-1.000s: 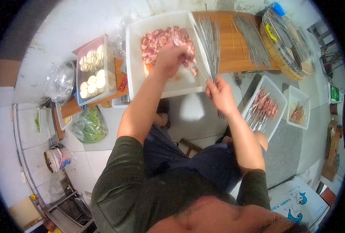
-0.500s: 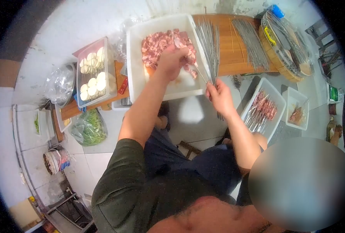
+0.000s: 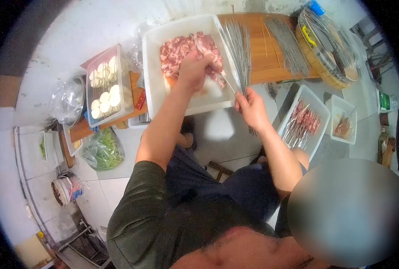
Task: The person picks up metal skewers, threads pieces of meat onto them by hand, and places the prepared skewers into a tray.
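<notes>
Over the white plastic tub (image 3: 154, 96), my left hand (image 3: 193, 71) is closed on raw meat at the tip end of a thin metal skewer (image 3: 228, 84). Chunks of raw meat (image 3: 170, 56) are heaped in the tub around those fingers, and some pieces hang below them. My right hand (image 3: 252, 109) pinches the skewer's other end, just outside the tub's right front corner. A bundle of bare metal skewers (image 3: 238, 47) lies along the tub's right wall, its lower ends passing by my right hand.
More skewers (image 3: 289, 47) lie on the wooden table (image 3: 262, 74) near a round basket (image 3: 329, 78). On the right, a white bin (image 3: 318, 134) of meat skewers stands beside a smaller tub (image 3: 350, 136). Leftward are a box (image 3: 127, 101) of skewered white slices and bagged greens (image 3: 103, 150).
The view has shifted slightly, so the tub and table sit a little further left. Both hands keep nearly the same pose, left at the meat and right on the skewer.
</notes>
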